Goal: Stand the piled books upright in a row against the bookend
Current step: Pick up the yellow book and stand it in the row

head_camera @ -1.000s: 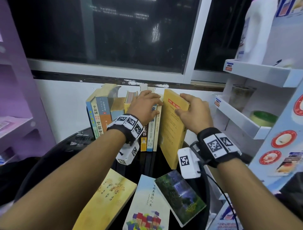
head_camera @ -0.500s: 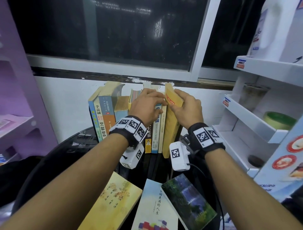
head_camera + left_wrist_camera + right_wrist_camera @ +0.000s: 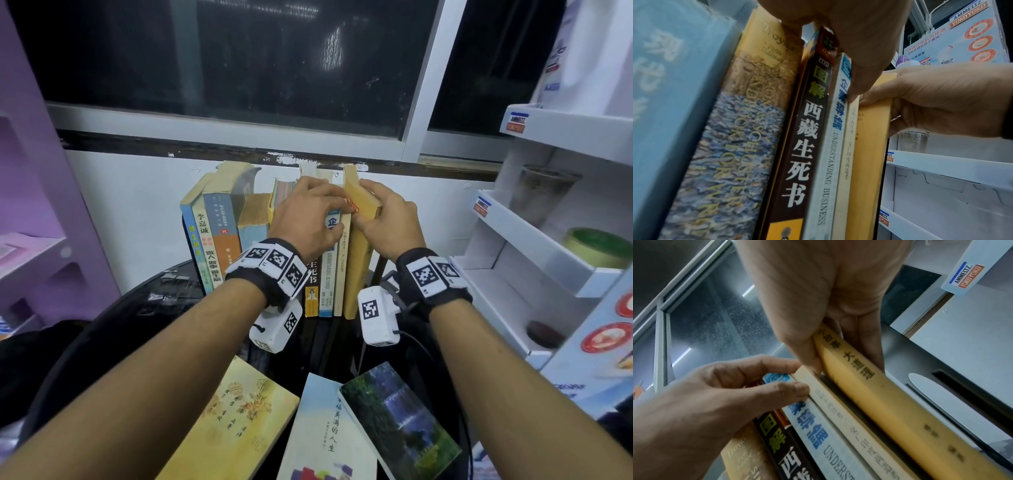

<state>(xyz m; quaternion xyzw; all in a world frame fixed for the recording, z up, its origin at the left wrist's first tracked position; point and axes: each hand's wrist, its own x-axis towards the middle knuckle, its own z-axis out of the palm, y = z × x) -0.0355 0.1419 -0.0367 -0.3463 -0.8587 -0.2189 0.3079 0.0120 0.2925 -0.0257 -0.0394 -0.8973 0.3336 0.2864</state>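
A row of books (image 3: 219,240) stands upright on the black round table (image 3: 102,329) against the wall. My left hand (image 3: 308,216) curls over the tops of the blue-and-white book (image 3: 809,426) and the cream book (image 3: 838,415), pinching them. My right hand (image 3: 387,219) grips the top of the yellow book (image 3: 356,267), thumb on one side and fingers on the other. It stands upright at the row's right end, between the cream book and the black bookend (image 3: 941,363). Three books lie flat in front: a yellow floral one (image 3: 236,421), a pale blue one (image 3: 325,435) and a green waterfall one (image 3: 400,421).
A white shelf unit (image 3: 534,240) stands close on the right with a clear cup (image 3: 544,192) and a green-topped tub (image 3: 596,246). A purple shelf (image 3: 34,205) is on the left. A window (image 3: 239,68) runs above the white wall behind the row.
The yellow book leaned out to the right a second ago. My right hand has swung it upright against the row, while my left hand stayed on the book tops.
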